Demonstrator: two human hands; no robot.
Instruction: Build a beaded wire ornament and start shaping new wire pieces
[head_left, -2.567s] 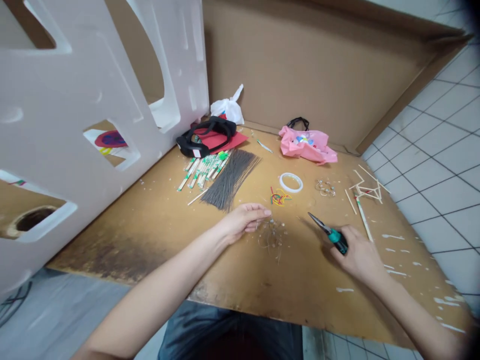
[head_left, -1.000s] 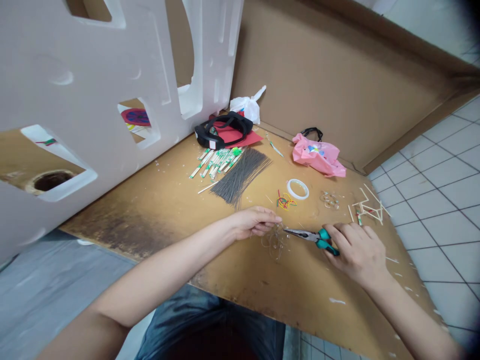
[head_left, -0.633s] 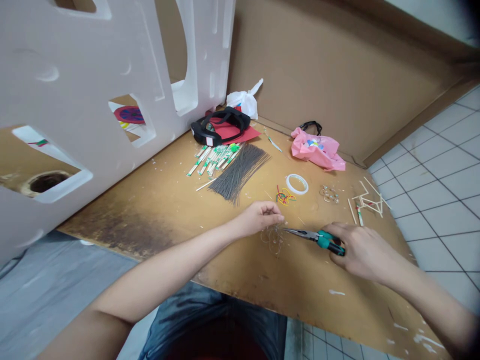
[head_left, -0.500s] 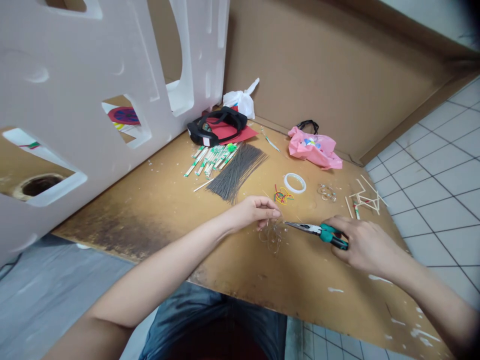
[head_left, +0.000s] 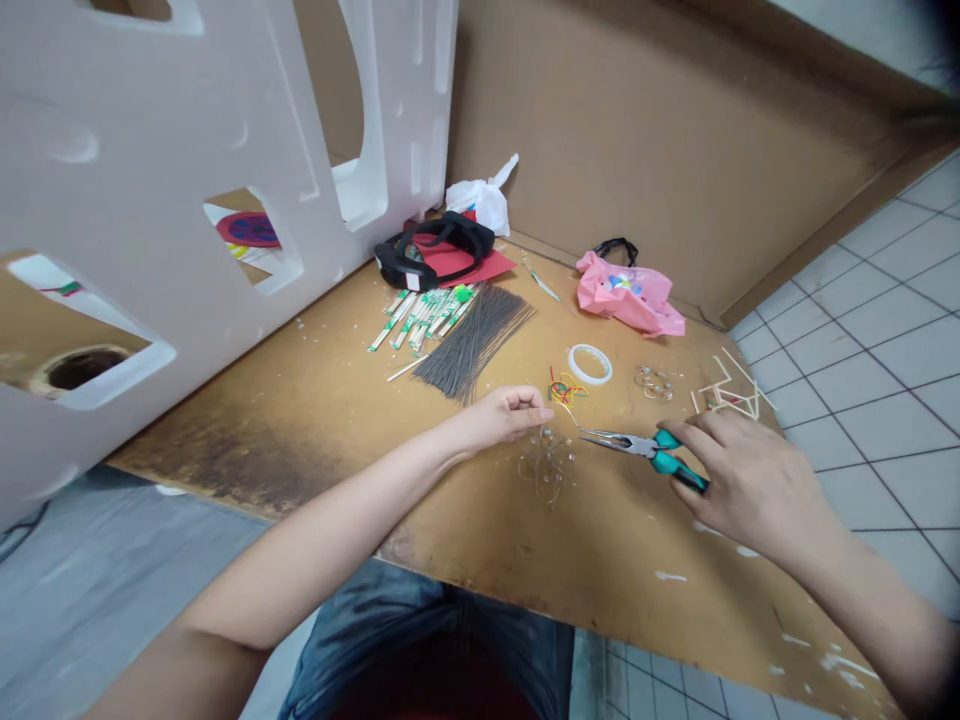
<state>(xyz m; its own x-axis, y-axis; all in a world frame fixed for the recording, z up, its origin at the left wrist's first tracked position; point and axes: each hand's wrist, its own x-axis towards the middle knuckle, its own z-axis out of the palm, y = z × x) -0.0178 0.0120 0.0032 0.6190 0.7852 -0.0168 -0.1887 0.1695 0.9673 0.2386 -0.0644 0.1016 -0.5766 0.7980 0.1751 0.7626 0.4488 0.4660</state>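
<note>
My right hand point(head_left: 739, 478) grips teal-handled needle-nose pliers point(head_left: 641, 449), whose tips point left toward my other hand. My left hand point(head_left: 502, 413) is closed in a pinch on a thin wire point(head_left: 564, 410) that runs to the plier tips. Just below both lies a tangle of thin wire loops point(head_left: 546, 468) on the brown board point(head_left: 315, 430). Coloured rubber bands point(head_left: 564, 388) lie right behind the pinch.
Behind the hands lie a bundle of grey rods point(head_left: 474, 342), wrapped chopsticks point(head_left: 420, 315), a tape ring point(head_left: 589, 363), small wire rings point(head_left: 651, 380) and wooden sticks point(head_left: 726, 392). A pink bag point(head_left: 628, 297), black strap point(head_left: 431, 250) and white foam panel point(head_left: 172, 150) stand farther back.
My right hand brought the pliers left, from apart on the board up to the wire. My left hand lifted slightly and pinched the wire off the tangle.
</note>
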